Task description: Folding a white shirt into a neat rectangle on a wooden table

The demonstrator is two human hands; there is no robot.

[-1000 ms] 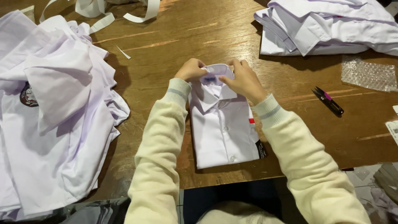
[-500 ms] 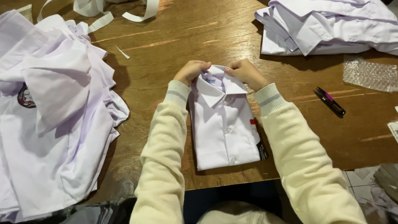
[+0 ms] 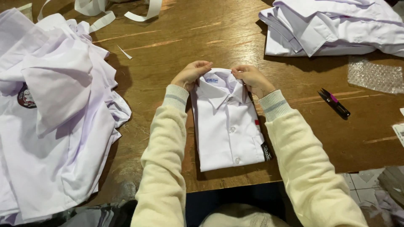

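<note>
A small white buttoned shirt, folded into a neat rectangle, lies on the wooden table in front of me, collar pointing away. My left hand pinches the left side of the collar. My right hand pinches the right side of the collar. Both arms wear cream knitted sleeves. A small dark tag and a red mark show at the shirt's right edge.
A big heap of loose white shirts covers the left of the table. A stack of folded white shirts sits at the far right. Thread snips with a pink handle, bubble wrap and white paper strips lie around.
My hands have spread apart from the middle of the collar to its two sides, and the collar now stands shaped and open. The shirt has stayed in place.
</note>
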